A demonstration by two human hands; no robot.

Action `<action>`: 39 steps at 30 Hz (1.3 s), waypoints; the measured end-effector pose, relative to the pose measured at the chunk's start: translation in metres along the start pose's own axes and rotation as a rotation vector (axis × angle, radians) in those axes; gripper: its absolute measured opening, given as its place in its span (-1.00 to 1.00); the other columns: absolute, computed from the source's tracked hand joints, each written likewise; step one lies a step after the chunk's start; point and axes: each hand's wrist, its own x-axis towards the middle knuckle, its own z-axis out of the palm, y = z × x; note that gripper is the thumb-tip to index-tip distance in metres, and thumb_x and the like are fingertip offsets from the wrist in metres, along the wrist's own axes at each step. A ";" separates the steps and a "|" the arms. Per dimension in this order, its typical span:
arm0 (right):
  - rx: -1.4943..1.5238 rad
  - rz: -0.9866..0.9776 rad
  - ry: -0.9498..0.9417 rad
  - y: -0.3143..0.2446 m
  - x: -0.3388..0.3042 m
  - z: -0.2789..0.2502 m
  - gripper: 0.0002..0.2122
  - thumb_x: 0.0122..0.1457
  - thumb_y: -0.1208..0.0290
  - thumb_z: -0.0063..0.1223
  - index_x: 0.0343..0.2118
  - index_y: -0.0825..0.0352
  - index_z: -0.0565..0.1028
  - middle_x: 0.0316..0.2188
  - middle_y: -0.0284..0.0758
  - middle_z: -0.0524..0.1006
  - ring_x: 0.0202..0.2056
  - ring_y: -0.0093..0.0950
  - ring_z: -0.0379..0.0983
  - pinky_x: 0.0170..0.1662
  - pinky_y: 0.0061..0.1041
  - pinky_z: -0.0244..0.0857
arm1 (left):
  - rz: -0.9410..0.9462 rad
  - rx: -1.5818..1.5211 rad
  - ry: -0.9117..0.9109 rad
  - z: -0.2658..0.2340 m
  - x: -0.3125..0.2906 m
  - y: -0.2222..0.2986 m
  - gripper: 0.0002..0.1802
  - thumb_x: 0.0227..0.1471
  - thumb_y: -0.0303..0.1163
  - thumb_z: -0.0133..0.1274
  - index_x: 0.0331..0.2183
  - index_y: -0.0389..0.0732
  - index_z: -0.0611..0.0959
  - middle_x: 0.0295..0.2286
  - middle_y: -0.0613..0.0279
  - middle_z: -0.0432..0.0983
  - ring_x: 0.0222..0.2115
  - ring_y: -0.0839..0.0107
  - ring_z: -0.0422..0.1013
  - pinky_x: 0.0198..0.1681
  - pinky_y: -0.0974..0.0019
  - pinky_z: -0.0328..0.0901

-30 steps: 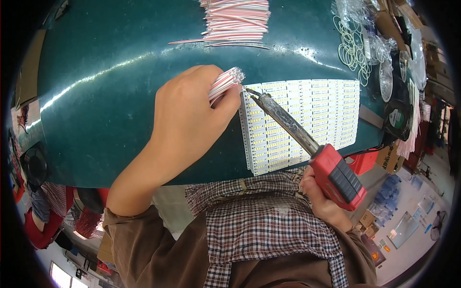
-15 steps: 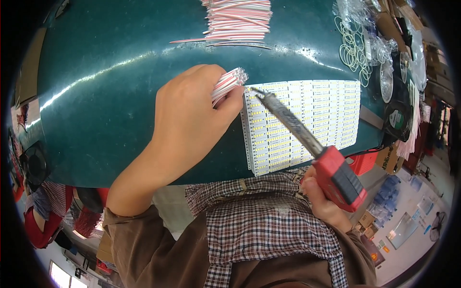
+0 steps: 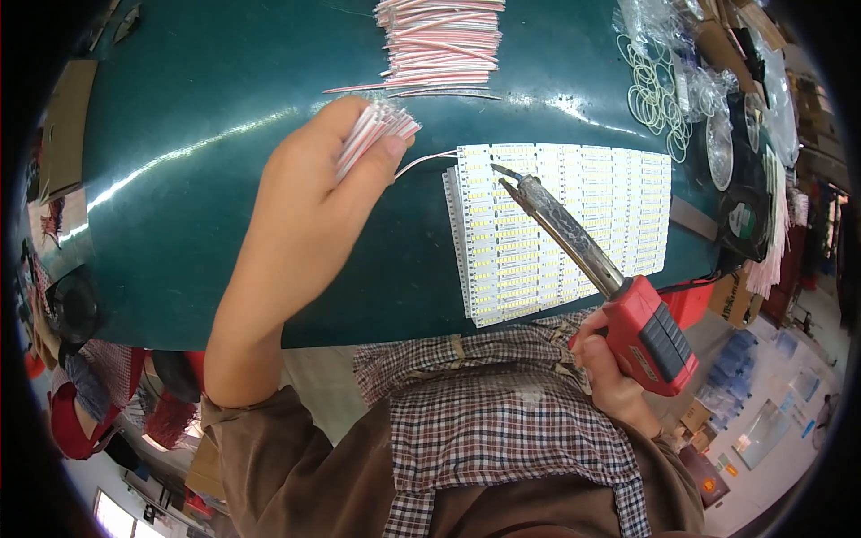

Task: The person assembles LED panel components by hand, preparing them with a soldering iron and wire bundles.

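Observation:
My left hand (image 3: 309, 202) is closed round a bundle of short red-and-white wires (image 3: 372, 134), their bare ends fanned out past the thumb. One thin wire (image 3: 425, 160) curves from beside that thumb to the top left corner of a stack of white LED circuit boards (image 3: 574, 229). My right hand (image 3: 612, 369) grips a soldering iron (image 3: 578, 238) by its red and black handle. The iron's dark tip sits over the upper left part of the boards; whether it touches them I cannot tell.
More red-and-white wires (image 3: 444, 45) lie piled at the far side of the green table (image 3: 197, 224). Pale looped cords (image 3: 653, 99), clear plastic bags (image 3: 713, 99) and a black reel (image 3: 744, 220) crowd the right edge. Another person's arm (image 3: 76, 435) shows at the lower left.
My left hand has drawn left, off the boards' corner, with the bundle. A single wire now spans the gap to that corner. The soldering iron has shifted slightly right, away from the corner.

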 end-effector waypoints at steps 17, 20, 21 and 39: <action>0.202 0.165 0.039 0.002 -0.008 -0.002 -0.73 0.11 0.57 0.23 -0.10 0.39 0.53 -0.32 -0.32 0.58 -0.29 -0.52 0.52 -0.21 -0.51 0.40 | 0.032 0.039 -0.084 0.001 0.004 0.009 -0.77 0.11 -0.33 0.17 -0.27 -0.30 0.59 -0.58 0.36 0.49 -0.49 0.62 0.39 -0.37 0.49 0.26; 0.084 -0.027 -0.052 0.007 -0.002 -0.002 -0.78 0.25 0.46 0.05 -0.07 0.34 0.38 -0.42 -0.32 0.49 -0.57 -0.70 0.30 -0.49 -0.67 0.21 | -0.008 0.152 -0.041 0.011 0.004 0.016 -0.72 0.05 -0.30 0.16 -0.47 -0.36 0.56 -0.60 0.03 0.48 -0.57 0.23 0.43 -0.44 0.23 0.29; 0.090 0.025 -0.013 0.001 0.000 0.000 -0.77 0.15 0.51 0.16 -0.13 0.37 0.47 -0.43 -0.30 0.53 -0.50 -0.57 0.42 -0.40 -0.59 0.32 | -0.009 0.152 -0.043 0.013 0.005 0.016 -0.72 0.05 -0.30 0.16 -0.47 -0.36 0.56 -0.60 0.03 0.48 -0.57 0.23 0.43 -0.44 0.23 0.29; -0.068 -0.025 -0.034 -0.006 0.023 0.013 -0.78 0.04 0.59 0.23 -0.21 0.42 0.56 -0.46 -0.25 0.54 -0.51 -0.40 0.50 -0.47 -0.52 0.33 | 0.000 0.339 -0.085 0.027 0.010 0.007 -0.70 0.05 -0.29 0.12 -0.50 -0.39 0.56 -0.57 -0.12 0.50 -0.52 -0.04 0.46 -0.42 0.08 0.32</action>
